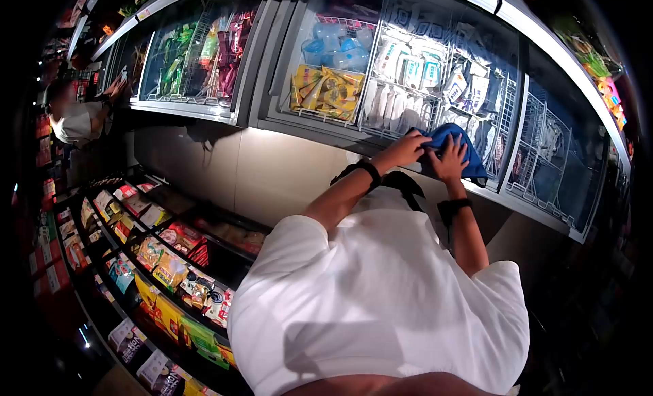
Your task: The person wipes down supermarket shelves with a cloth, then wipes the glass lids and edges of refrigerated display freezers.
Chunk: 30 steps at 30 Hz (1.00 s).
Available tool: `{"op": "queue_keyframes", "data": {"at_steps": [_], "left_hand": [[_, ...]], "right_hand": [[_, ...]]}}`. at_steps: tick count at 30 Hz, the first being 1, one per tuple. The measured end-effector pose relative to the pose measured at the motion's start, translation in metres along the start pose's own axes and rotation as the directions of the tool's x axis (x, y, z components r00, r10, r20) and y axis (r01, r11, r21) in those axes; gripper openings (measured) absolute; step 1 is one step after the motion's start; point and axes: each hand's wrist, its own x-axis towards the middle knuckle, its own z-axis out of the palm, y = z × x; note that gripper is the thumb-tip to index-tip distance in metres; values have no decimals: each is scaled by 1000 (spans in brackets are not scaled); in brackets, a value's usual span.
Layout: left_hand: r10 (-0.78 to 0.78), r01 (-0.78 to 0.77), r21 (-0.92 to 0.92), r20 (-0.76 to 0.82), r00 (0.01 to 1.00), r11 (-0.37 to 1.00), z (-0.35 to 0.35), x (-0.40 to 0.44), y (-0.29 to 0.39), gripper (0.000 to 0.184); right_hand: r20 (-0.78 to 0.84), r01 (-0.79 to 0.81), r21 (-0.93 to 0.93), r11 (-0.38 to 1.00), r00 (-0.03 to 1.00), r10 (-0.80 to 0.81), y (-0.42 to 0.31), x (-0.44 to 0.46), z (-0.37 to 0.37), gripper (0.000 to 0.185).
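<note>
A dark blue cloth (476, 166) lies bunched over the front edge of an open chest freezer (381, 143). My left hand (407, 150) is at the cloth's left corner, with its fingers closed on the fabric. My right hand (449, 162) rests on top of the cloth with its fingers spread. Just behind the cloth, white packages (469, 83) stand in wire baskets inside the freezer. Both wrists have black bands.
Yellow packs (326, 91) and blue-tinted packs (340, 47) fill a left freezer basket. Another freezer (183, 111) holds green and red packs. Shelves of packaged food (183, 273) stand at lower left. A person in a white top (78, 124) is at far left.
</note>
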Motion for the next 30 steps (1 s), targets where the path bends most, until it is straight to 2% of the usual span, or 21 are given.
{"op": "queue_keyframes", "data": {"at_steps": [1, 2, 3, 4, 5, 6, 7, 8, 9, 11, 13, 15, 17, 18, 19, 21, 22, 23, 24, 26, 30], "left_hand": [[-58, 54, -85, -45, 997, 995, -12, -4, -6, 35], [-29, 57, 188, -150, 988, 980, -27, -7, -13, 31], [-27, 121, 380, -242, 970, 917, -48, -13, -11, 33], [-48, 218, 531, -316, 948, 819, -70, -18, -4, 44], [-51, 297, 666, -362, 931, 684, -92, -22, -6, 52], [-143, 397, 652, -408, 902, 646, -117, -28, 0, 62], [-119, 437, 671, -465, 877, 600, -140, -35, -10, 66], [-93, 474, 687, -514, 853, 551, -165, -39, -24, 70], [-46, 487, 676, -559, 828, 553, -190, -46, -37, 72], [34, 524, 673, -631, 775, 523, -241, -67, -56, 73], [108, 563, 668, -686, 720, 487, -293, -85, -71, 66], [108, 508, 651, -669, 736, 564, -336, -103, -94, 57], [77, 458, 626, -638, 766, 632, -358, -116, -109, 57], [58, 403, 608, -596, 801, 684, -369, -120, -116, 56], [52, 401, 601, -595, 802, 691, -376, -122, -121, 56], [64, 383, 668, -541, 838, 639, -380, -125, -126, 58], [52, 389, 652, -549, 834, 651, -382, -125, -123, 57], [50, 387, 637, -556, 829, 666, -384, -126, -122, 57], [38, 384, 618, -557, 829, 687, -385, -126, -122, 56], [27, 377, 570, -575, 818, 730, -387, -126, -127, 55], [-11, 381, 467, -621, 784, 798, -390, -126, -122, 56]], "right_hand": [[41, -27, 0, 1000, 999, 27, -17, 6, 7, 100], [55, -20, -4, 1000, 998, 21, -34, 11, 13, 102], [53, -5, 0, 1000, 999, 5, -56, 13, 15, 103], [49, 49, -30, 998, 998, -48, -81, 12, 15, 97], [48, 103, -62, 993, 994, -100, -102, 11, 15, 91], [49, 113, -76, 991, 993, -109, -115, 15, 24, 91], [109, 385, -155, 910, 922, -372, -127, 21, 37, 84], [188, 623, -210, 753, 782, -594, -137, 28, 44, 79], [195, 622, -218, 752, 782, -591, -146, 32, 41, 79], [372, 806, -230, 545, 590, -717, -173, 39, 27, 75], [315, 756, -340, 559, 652, -690, -174, 60, 27, 70], [62, 621, -369, 692, 759, -648, -159, 89, 35, 68], [-114, 408, -266, 873, 886, -449, -159, 110, 28, 65], [-99, 268, -195, 944, 952, -291, -171, 114, 17, 62], [-142, 229, -97, 969, 960, -241, -162, 136, 31, 55], [-181, 3, 168, 986, 983, 28, -171, 170, 54, 60], [-183, -29, 224, 974, 980, 71, -189, 177, 65, 66], [-206, -6, 114, 994, 978, 29, -215, 179, 78, 66], [-122, 123, -225, 966, 981, -154, -230, 198, 110, 70], [-63, -29, 1, 1000, 998, 29, -347, 150, 85, 78], [-130, 369, -153, 917, 912, -389, -435, 151, 128, 56]]}}
